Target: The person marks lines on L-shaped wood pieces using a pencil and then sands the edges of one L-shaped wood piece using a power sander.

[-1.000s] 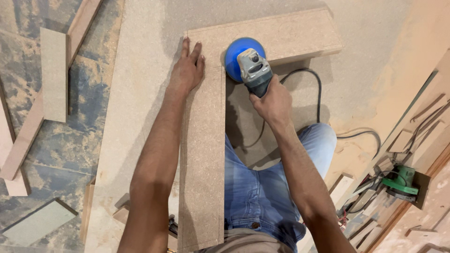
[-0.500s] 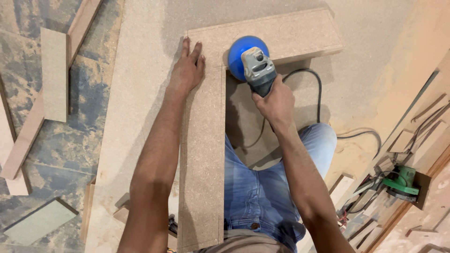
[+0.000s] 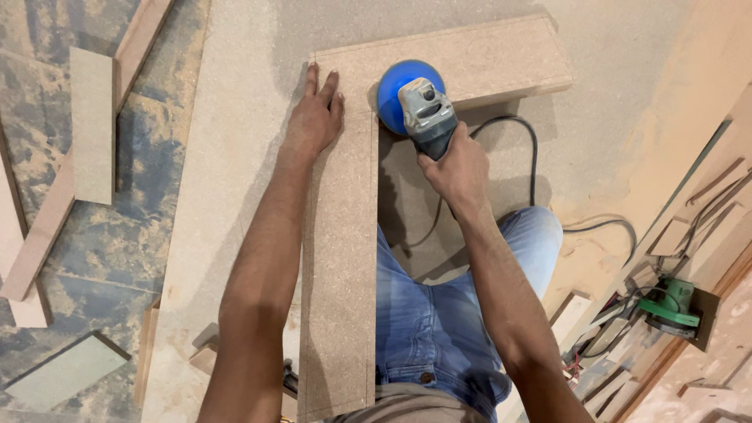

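The right hand grips the sander, its blue disc on the L-shaped board's far inner corner; the left hand lies flat, fingers spread, just left. Keeping the disc level seems best.

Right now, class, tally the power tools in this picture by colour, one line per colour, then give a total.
Blue-disc grey sander, held in the right hand: 1
Green power tool lying among the offcuts at the right: 1
Total: 2
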